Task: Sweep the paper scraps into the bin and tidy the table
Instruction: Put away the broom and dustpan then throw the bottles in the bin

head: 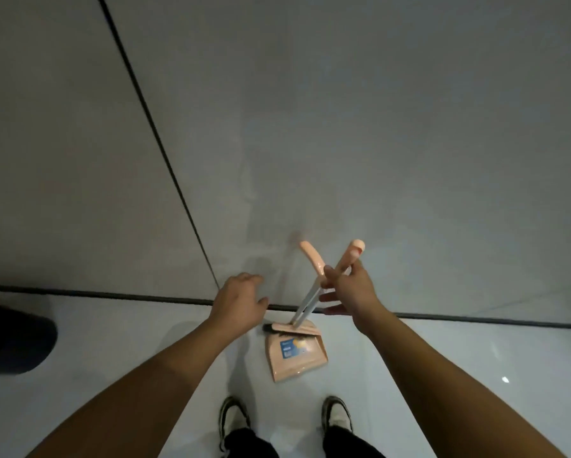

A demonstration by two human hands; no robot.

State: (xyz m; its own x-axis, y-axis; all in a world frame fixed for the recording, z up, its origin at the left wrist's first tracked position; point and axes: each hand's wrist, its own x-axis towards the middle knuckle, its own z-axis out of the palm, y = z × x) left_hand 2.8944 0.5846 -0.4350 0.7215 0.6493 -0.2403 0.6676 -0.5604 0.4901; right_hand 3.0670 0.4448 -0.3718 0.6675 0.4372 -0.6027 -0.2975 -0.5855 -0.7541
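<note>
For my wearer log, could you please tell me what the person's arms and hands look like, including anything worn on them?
Both arms are bare as far as the view shows: no sleeves. The left hand and right hand wear no gloves, and no watch, ring or bracelet shows. Lower down, dark trousers and dark-and-white shoes are visible.

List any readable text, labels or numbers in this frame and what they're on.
Blue sticker on the peach dustpan: it carries print and a yellow patch, but all of it is too small and blurred to read.
Broom and dustpan handles, held by the right hand: no text visible.
Wall, floor and shoes: no text visible.
Nothing legible in this frame.
</note>
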